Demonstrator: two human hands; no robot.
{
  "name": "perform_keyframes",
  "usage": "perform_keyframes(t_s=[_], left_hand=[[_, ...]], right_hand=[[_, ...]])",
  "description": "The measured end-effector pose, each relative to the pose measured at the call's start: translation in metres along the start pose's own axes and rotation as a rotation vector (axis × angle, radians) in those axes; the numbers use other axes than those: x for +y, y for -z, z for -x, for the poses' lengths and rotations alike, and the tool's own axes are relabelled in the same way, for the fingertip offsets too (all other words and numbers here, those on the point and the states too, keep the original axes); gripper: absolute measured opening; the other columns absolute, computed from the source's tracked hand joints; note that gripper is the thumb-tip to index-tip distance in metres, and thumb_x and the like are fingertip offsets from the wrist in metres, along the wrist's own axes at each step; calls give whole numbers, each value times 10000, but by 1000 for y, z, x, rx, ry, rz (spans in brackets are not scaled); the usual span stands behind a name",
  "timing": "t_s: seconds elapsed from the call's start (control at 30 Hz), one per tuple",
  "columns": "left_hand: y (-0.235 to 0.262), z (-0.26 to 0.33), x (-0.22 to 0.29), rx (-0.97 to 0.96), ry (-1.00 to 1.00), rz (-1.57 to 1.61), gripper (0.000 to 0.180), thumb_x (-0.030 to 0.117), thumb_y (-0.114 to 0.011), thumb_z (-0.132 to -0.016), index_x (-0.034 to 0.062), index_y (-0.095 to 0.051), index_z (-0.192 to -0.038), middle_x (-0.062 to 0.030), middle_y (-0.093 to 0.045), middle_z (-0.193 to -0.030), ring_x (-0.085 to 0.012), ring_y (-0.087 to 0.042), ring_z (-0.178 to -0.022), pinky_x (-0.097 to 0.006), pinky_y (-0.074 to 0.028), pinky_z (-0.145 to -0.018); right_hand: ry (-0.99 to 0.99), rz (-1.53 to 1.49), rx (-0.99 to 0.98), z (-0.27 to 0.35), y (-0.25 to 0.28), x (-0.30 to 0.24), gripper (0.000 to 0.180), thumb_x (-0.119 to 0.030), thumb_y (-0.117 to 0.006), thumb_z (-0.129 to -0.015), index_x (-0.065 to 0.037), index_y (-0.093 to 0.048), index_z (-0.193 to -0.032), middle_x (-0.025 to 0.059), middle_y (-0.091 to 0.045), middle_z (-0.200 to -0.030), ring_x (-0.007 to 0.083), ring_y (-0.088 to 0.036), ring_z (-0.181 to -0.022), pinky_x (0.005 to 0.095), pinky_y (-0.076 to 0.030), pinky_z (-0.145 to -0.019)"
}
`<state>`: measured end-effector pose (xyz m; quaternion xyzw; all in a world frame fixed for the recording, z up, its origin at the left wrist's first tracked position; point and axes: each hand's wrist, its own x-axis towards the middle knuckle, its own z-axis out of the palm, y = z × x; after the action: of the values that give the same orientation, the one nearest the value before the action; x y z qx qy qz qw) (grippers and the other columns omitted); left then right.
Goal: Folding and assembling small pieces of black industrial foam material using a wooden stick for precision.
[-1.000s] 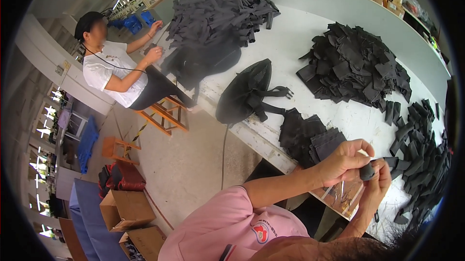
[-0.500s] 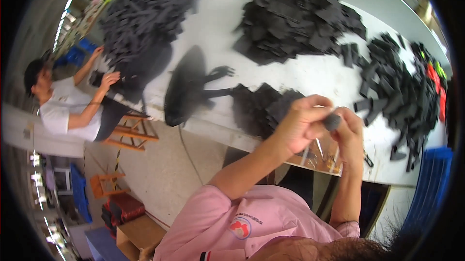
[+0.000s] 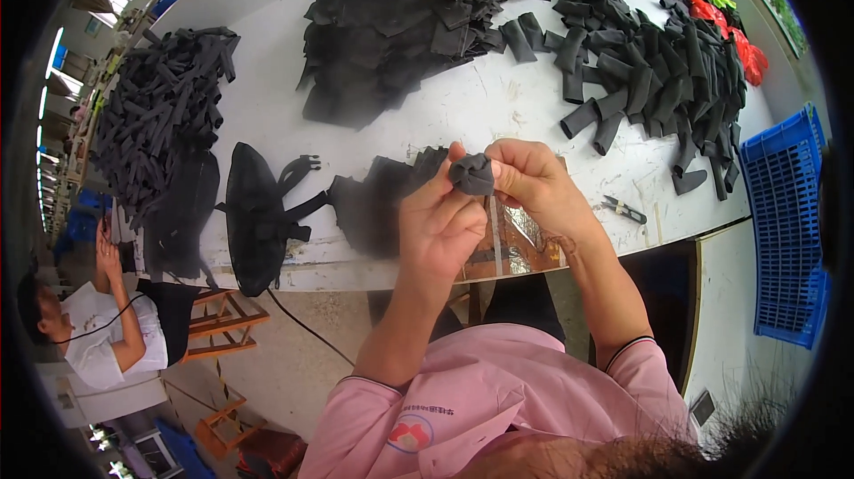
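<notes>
Between my two hands is a small piece of black fabric (image 3: 471, 175), bunched up with folds showing at its end. My left hand (image 3: 439, 225) pinches its left side with thumb and fingertips, the other fingers curled below. From the right, my right hand (image 3: 538, 185) grips the same piece between thumb and forefinger. Both hands are raised over the front edge of the white table (image 3: 498, 105). Just left of my left hand lies a low heap of flat black fabric pieces (image 3: 369, 212). Thread snips (image 3: 625, 209) rest on the table right of my right hand.
A large pile of flat black pieces (image 3: 391, 34) stands at the back. Black fabric tubes are heaped at right (image 3: 654, 70) and far left (image 3: 165, 105). A black bag with buckled straps (image 3: 253, 221) lies left. A blue crate (image 3: 787, 230) stands right; a co-worker (image 3: 107, 328) sits left.
My view has swung, so the table things sit further left in it. Both hands still hold the black fabric piece, whose end now looks more folded and faces up.
</notes>
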<state>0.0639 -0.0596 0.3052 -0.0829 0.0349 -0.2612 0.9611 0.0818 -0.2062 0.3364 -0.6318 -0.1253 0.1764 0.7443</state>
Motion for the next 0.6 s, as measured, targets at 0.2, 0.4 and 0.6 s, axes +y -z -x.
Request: perform_keyframes(t_s=[0.2,0.4,0.6], left_hand=[[3,16,-13,114,-120,-391,261,7,-436,-846,-9,-465,-1105,-105,-598,-793,-30,-294,-333,-165,-227,-340],[-16,23,-30,51,-358,-1082,273,-19,-498,-826,16,-435,-1089,-65,-555,-766,-18,-283,-374,-157,-233,-349],[19,23,-12,216,-192,-711,223,27,-482,-835,20,-490,-1057,-58,-590,-837,-27,-281,-346,-166,-227,-338]], right_hand=[[-80,-210,-50,6,11,28,264,-287,-544,-845,-50,-514,-733,-37,-430,-607,45,-355,-540,180,-292,-483],[28,-134,-191,-7,17,22,219,-244,-521,-863,-48,-522,-767,-42,-460,-640,38,-372,-552,180,-307,-490],[-33,-167,-95,5,13,47,245,-262,-524,-860,-33,-517,-774,-27,-465,-636,51,-408,-574,195,-329,-500]])
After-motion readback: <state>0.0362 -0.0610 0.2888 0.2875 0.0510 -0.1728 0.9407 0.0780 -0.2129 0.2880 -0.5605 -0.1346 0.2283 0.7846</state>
